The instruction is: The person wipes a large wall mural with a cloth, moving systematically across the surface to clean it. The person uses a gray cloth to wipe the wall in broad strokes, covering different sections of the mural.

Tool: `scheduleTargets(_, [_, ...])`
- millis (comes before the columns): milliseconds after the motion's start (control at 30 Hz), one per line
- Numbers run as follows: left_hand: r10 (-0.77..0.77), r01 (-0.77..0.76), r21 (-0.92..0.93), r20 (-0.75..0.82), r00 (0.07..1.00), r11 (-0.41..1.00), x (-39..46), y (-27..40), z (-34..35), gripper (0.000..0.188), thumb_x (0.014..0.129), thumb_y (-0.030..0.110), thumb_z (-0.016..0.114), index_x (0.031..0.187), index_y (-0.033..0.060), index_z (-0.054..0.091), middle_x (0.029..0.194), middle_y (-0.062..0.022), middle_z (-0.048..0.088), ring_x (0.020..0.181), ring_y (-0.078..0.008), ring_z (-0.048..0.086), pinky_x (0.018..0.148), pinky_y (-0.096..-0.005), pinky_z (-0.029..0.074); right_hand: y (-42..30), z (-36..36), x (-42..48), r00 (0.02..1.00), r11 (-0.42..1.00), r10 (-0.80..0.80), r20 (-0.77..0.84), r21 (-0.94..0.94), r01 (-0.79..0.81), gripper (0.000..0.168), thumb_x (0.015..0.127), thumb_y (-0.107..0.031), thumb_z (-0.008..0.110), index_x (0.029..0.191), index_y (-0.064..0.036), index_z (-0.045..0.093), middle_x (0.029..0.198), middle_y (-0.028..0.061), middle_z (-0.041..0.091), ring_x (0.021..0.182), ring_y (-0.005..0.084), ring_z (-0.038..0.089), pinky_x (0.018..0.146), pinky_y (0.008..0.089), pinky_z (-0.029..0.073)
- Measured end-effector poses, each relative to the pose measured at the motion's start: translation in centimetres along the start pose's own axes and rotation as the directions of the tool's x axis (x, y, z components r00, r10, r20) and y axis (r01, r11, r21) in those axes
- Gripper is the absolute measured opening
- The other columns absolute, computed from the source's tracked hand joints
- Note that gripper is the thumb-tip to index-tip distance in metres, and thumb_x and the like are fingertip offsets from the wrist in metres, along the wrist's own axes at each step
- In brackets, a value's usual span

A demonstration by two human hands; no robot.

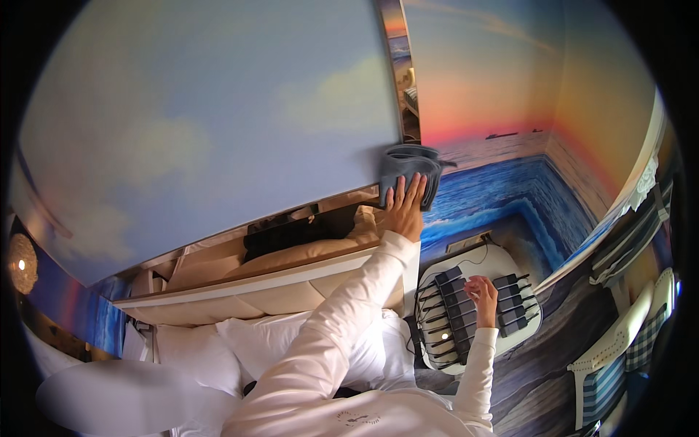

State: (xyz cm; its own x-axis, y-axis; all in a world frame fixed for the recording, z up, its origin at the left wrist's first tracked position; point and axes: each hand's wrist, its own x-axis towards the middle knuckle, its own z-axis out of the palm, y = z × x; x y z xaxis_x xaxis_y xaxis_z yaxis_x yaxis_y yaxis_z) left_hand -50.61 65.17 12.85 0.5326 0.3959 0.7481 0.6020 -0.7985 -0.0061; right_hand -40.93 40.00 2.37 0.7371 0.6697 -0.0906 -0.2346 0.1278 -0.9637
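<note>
My left hand (405, 210) lies flat on a folded grey cloth (410, 164), holding it against the lower right corner of a large wall panel (229, 109) painted with sky and clouds. A mirrored trim strip (405, 76) runs up from the cloth along the panel's right edge. Another mirrored band (327, 206) follows the lower edge, above the padded headboard (262, 297). My right hand (481, 295) hangs in the air with loosely bent fingers and nothing in it. Beneath it in the picture are dark box-shaped devices with black rods (461, 311).
A white table (494, 259) carries the devices and loose black cables. White pillows (262, 341) lean on the headboard. At right stand cream chairs (611, 338) with striped and checked fabric, near a curtain (628, 246). A blurred pale round object (114, 396) is at lower left.
</note>
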Motion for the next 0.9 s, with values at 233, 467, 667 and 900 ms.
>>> scheduleTargets(233, [0.051, -0.047, 0.172, -0.015, 0.999, 0.984, -7.8, -14.9, -7.7, 0.059, 0.082, 0.008, 0.052, 0.14, 0.019, 0.046, 0.147, 0.0, 0.041, 0.136, -0.0301, 0.035, 0.112, -0.0489, 0.022, 4.9, 6.4, -0.4, 0.992, 0.999, 0.045, 0.122, -0.032, -0.041, 0.031, 0.096, -0.033, 0.05, 0.1, -0.006, 0.064, 0.085, 0.0037, 0.068, 0.076, 0.0121, 0.064, 0.07, 0.0245, 0.049])
scheduleTargets(467, [-0.393, 0.455, 0.182, -0.293, 0.871, 0.872, -16.1, -29.5, -18.9, 0.063, 0.088, 0.007, 0.052, 0.145, -0.0011, 0.025, 0.152, -0.0241, 0.018, 0.141, -0.0479, 0.011, 0.114, -0.0556, 0.014, 9.3, 16.6, -2.4, 0.917, 0.996, 0.09, 0.389, -0.062, -0.071, 0.03, 0.096, -0.033, 0.051, 0.101, -0.007, 0.064, 0.087, 0.0054, 0.069, 0.079, 0.0157, 0.067, 0.069, 0.0266, 0.05])
scheduleTargets(667, [-0.457, 0.484, -0.041, -0.408, 0.791, 0.874, -10.9, -22.5, -15.5, 0.066, 0.09, 0.006, 0.05, 0.148, -0.0002, 0.019, 0.156, -0.0222, 0.006, 0.142, -0.049, 0.0, 0.114, -0.0562, 0.008, 7.4, 13.4, -3.3, 0.936, 0.995, 0.09, 0.34, -0.058, -0.075, 0.032, 0.096, -0.034, 0.052, 0.101, -0.005, 0.065, 0.086, 0.006, 0.069, 0.079, 0.0154, 0.068, 0.069, 0.0257, 0.05])
scheduleTargets(900, [0.063, -0.059, -0.136, 0.023, 0.998, 0.989, -1.1, -2.7, -4.2, 0.071, 0.084, 0.011, 0.055, 0.149, 0.0142, 0.027, 0.156, -0.0078, 0.022, 0.143, -0.0387, 0.017, 0.113, -0.0515, 0.017, 3.3, 1.9, -2.3, 0.994, 1.0, 0.011, 0.113, -0.026, -0.009, 0.032, 0.097, -0.033, 0.051, 0.1, -0.004, 0.064, 0.085, 0.0049, 0.068, 0.075, 0.0125, 0.065, 0.067, 0.0231, 0.049])
